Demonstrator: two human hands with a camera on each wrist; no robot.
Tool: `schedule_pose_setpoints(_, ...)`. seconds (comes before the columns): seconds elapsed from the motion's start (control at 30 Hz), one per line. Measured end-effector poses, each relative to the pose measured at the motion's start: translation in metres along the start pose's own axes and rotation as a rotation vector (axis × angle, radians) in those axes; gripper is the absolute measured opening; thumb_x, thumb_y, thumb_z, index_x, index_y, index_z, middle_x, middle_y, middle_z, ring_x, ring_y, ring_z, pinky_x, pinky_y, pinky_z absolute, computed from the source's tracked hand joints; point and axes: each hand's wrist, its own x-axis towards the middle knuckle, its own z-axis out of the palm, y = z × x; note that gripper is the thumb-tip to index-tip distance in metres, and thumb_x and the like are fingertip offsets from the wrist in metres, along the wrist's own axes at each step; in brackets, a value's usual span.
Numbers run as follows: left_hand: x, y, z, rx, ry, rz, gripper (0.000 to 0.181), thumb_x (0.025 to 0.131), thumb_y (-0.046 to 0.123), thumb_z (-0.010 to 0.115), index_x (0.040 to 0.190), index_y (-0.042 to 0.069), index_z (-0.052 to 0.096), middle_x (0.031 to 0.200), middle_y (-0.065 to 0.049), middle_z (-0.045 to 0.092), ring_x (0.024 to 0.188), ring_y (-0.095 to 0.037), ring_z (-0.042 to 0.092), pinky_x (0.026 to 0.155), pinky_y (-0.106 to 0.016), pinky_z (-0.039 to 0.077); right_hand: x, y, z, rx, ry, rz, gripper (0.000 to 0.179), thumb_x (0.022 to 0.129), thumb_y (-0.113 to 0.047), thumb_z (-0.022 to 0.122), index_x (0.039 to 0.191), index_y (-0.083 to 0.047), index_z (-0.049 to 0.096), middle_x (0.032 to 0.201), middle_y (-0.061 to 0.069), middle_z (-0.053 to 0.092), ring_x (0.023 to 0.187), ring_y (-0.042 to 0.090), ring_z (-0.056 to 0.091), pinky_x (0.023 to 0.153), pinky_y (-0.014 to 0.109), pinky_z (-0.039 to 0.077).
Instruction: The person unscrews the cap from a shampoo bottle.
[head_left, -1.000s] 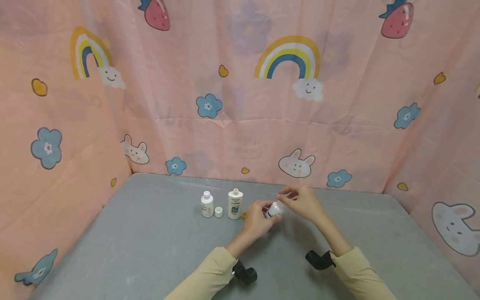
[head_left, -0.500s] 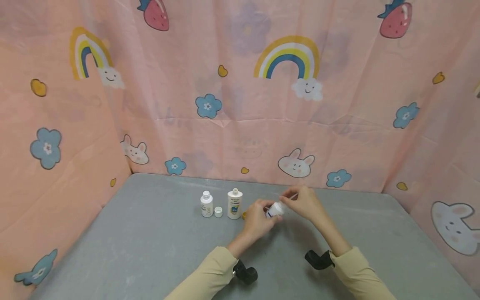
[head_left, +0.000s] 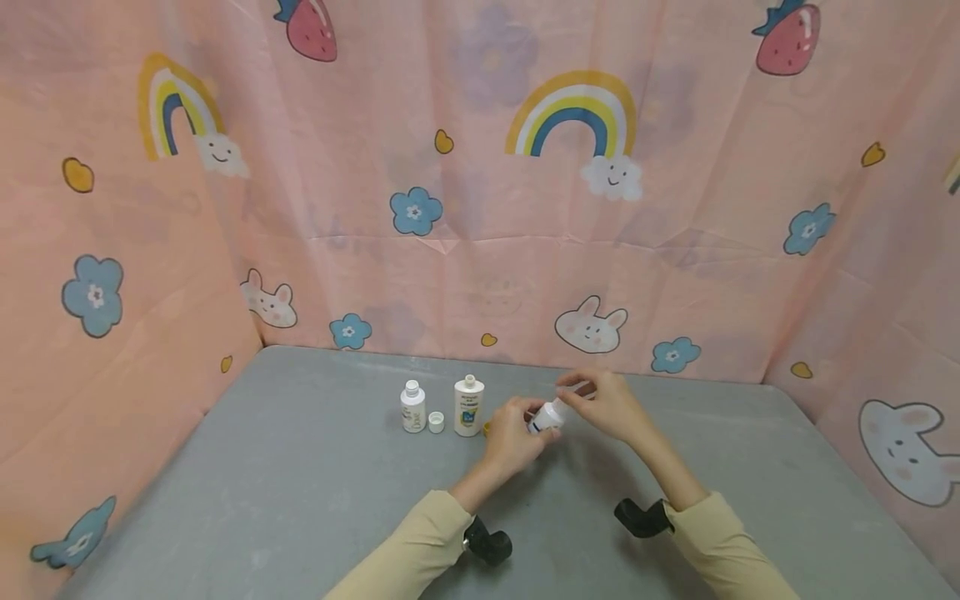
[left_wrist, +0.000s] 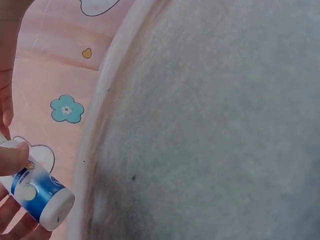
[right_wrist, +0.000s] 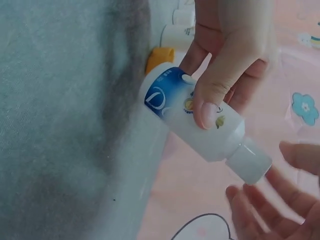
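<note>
My left hand (head_left: 510, 440) grips a small white bottle (right_wrist: 192, 135) with a blue band near its base, thumb on one side and fingers on the other. The bottle is held tilted, its white cap (right_wrist: 250, 162) pointing toward my right hand (head_left: 606, 407). In the right wrist view the right fingers are spread around the cap, with the thumb a little apart from it and other fingertips right at its edge. The left wrist view shows the bottle's base and blue label (left_wrist: 40, 192) at the lower left.
Left of my hands on the grey table (head_left: 315, 500) stand an uncapped small white bottle (head_left: 412, 410) and a taller uncapped cream bottle (head_left: 468, 410). Between them lies a small white cap (head_left: 437, 423). A yellow cap (right_wrist: 160, 59) lies partly hidden behind my left hand. Pink patterned cloth (head_left: 480, 275) hangs behind.
My right fingers shift slightly around the bottle's cap, and the held bottle tips a little. The standing bottles and loose caps stay where they were.
</note>
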Motion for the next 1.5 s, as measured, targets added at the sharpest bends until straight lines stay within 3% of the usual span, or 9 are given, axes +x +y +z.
schedule_pose_setpoints(0.13,0.0003,0.0004,-0.0002,0.003,0.008,0.001,0.039,0.078,0.020,0.080,0.112,0.006,0.069,0.101,-0.007,0.067,0.088,-0.012,0.061,0.069,-0.019,0.047,0.0004,-0.0018,0.0001,-0.039,0.015,0.060,0.029,0.093,-0.028,0.063,0.104,-0.002,0.069,0.102,0.016,0.070,0.085,0.028,0.067,0.069,0.038,0.056)
schedule_pose_setpoints(0.3,0.0000,0.0003,0.0002,0.000,0.004,-0.006,0.039,0.078,0.020,0.080,0.113,0.007,0.069,0.102,-0.006,0.067,0.089,-0.012,0.061,0.069,-0.020,0.047,0.0005,-0.0039,0.0011,-0.040,0.024,0.069,0.026,0.091,-0.026,0.065,0.100,-0.003,0.070,0.097,0.014,0.071,0.082,0.026,0.066,0.066,0.036,0.056)
schedule_pose_setpoints(0.8,-0.0002,-0.0005,0.0013,-0.025,0.024,0.005,0.036,0.079,0.018,0.079,0.111,0.006,0.069,0.098,-0.007,0.067,0.081,-0.007,0.058,0.066,-0.017,0.045,0.0000,-0.0063,0.0016,-0.012,-0.017,-0.042,0.025,0.092,-0.016,0.063,0.110,0.000,0.067,0.109,0.018,0.069,0.095,0.034,0.067,0.074,0.042,0.057)
schedule_pose_setpoints(1.03,-0.0018,0.0015,0.0013,0.000,0.038,0.020,0.037,0.078,0.016,0.079,0.112,0.007,0.069,0.102,-0.007,0.066,0.087,-0.012,0.060,0.068,-0.020,0.048,-0.0007,-0.0080,0.0012,-0.017,0.004,0.075,0.033,0.094,-0.029,0.061,0.111,-0.002,0.066,0.104,0.017,0.070,0.090,0.031,0.067,0.072,0.041,0.056)
schedule_pose_setpoints(1.2,-0.0021,0.0007,0.0017,0.024,0.078,0.006,0.036,0.076,0.015,0.081,0.110,0.008,0.070,0.100,-0.006,0.067,0.088,-0.015,0.062,0.069,-0.023,0.049,-0.0025,-0.0076,0.0044,-0.029,-0.001,0.108,0.042,0.091,-0.038,0.065,0.115,-0.003,0.063,0.102,0.015,0.069,0.089,0.028,0.066,0.070,0.038,0.056)
schedule_pose_setpoints(1.37,-0.0011,0.0006,0.0013,0.016,0.077,-0.004,0.036,0.075,0.016,0.081,0.109,0.009,0.071,0.098,-0.006,0.067,0.083,-0.012,0.060,0.066,-0.021,0.046,-0.0028,-0.0065,0.0062,-0.012,0.019,0.038,0.027,0.090,-0.023,0.067,0.107,-0.003,0.066,0.102,0.014,0.069,0.088,0.026,0.066,0.067,0.035,0.054)
schedule_pose_setpoints(1.5,-0.0020,0.0005,0.0008,0.004,0.068,-0.018,0.037,0.076,0.018,0.081,0.110,0.009,0.071,0.096,-0.006,0.067,0.082,-0.010,0.059,0.067,-0.021,0.045,-0.0037,-0.0046,0.0056,-0.004,0.007,-0.025,0.032,0.089,-0.019,0.068,0.116,-0.001,0.063,0.109,0.016,0.069,0.094,0.030,0.066,0.073,0.039,0.056)
